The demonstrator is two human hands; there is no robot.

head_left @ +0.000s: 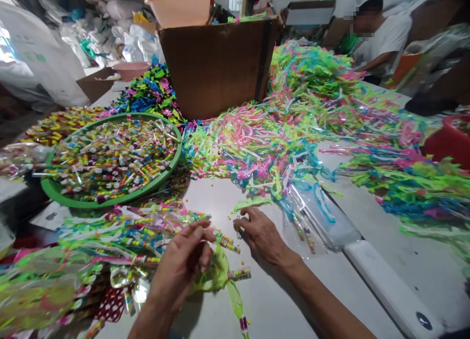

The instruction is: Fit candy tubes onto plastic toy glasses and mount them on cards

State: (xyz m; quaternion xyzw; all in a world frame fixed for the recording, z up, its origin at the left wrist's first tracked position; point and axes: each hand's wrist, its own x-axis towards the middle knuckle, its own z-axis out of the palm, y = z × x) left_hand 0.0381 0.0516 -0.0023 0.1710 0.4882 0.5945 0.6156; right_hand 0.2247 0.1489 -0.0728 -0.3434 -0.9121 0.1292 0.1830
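My left hand (185, 260) is closed over the near part of the table, thumb and forefinger pressed together. What they hold, if anything, is hidden. Just past its fingertips lies a clear tube of coloured candy beads (229, 243). Under and beside it is a lime-green plastic piece (218, 270), near another candy tube (239, 274). My right hand (266, 236) has curled fingers, drawn together around something small and clear that I cannot make out. A pale green plastic strip (253, 202) lies at its fingertips. Loose candy beads (230, 216) are scattered between the hands.
A green basket (110, 202) of candy tubes stands left. Heaps of coloured plastic pieces (249, 138) spread across the back and right. A cardboard box (220, 64) rises behind. To the right lie a white-handled tool (389, 285) and clear bags (308, 231). A person (385, 40) sits far right.
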